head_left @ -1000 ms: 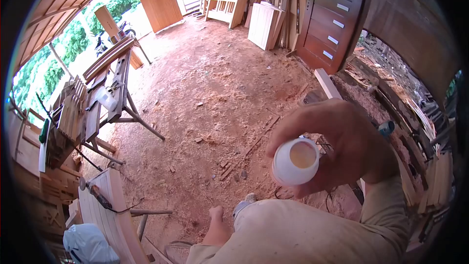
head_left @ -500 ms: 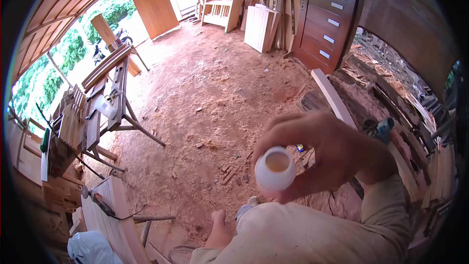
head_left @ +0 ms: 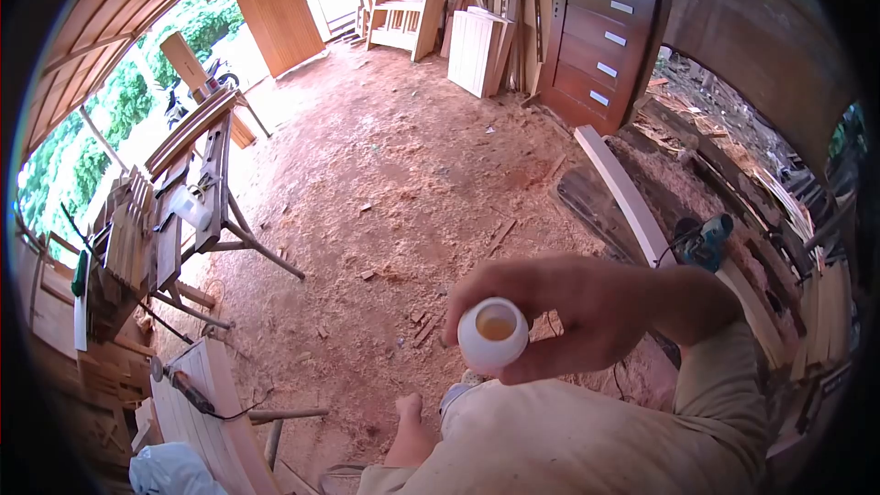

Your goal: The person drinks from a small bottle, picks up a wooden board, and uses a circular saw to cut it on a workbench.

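My right hand [head_left: 573,316] has its fingers wrapped round a small white bottle [head_left: 492,355], held above my lap. The bottle's round open mouth faces the camera, and a yellowish liquid shows inside. My beige clothing [head_left: 559,440] lies below the hand. My left hand is outside the view. One bare foot [head_left: 410,406] shows near the bottom, on the sawdust-covered ground.
At the left stands a wooden workbench [head_left: 216,179] with a white container [head_left: 190,208] on it. A grinder [head_left: 188,392] rests on planks at lower left. A teal power tool [head_left: 708,243] and a long board [head_left: 623,192] lie at right.
My right hand and the bottle have moved down and slightly left. More of the teal tool and the ground above the hand shows now.
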Demonstrator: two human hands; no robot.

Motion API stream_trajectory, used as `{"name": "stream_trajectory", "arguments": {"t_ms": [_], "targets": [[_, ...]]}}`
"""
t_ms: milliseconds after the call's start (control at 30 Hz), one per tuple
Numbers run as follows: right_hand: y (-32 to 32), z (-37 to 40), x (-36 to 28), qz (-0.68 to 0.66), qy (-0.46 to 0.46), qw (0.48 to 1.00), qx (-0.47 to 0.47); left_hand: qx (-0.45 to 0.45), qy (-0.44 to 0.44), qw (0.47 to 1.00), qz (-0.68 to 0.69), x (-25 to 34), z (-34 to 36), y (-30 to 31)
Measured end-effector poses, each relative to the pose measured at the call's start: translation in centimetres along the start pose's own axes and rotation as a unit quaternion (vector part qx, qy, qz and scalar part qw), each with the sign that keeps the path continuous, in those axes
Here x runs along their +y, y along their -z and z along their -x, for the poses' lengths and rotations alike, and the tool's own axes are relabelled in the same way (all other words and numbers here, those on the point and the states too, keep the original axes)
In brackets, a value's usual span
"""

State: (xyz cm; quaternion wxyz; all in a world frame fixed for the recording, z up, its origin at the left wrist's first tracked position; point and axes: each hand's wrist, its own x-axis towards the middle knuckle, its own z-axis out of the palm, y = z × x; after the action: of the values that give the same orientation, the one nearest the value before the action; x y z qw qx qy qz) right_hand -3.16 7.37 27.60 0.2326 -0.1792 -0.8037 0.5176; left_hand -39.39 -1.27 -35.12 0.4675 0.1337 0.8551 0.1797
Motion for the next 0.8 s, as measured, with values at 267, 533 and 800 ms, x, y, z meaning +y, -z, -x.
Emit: {"name": "stream_trajectory", "arguments": {"t_ms": [267, 533, 800], "targets": [[0.2, 0.0, 0.2, -0.005, -0.087, 0.992, -0.09, 0.025, -0.037, 0.998, -0.038, 0.6, 3.3, 0.4], [-0.3, 0.3, 0.9, 0.045, -0.036, 0.994, -0.091, 0.043, -0.048, 0.996, -0.066, -1.9, 1.4, -0.6], [-0.4, 0.3, 2.8, -0.014, -0.02, 0.998, -0.052, 0.078, -0.014, 0.995, -0.053, 2.1, 7.6, 1.6]]}}
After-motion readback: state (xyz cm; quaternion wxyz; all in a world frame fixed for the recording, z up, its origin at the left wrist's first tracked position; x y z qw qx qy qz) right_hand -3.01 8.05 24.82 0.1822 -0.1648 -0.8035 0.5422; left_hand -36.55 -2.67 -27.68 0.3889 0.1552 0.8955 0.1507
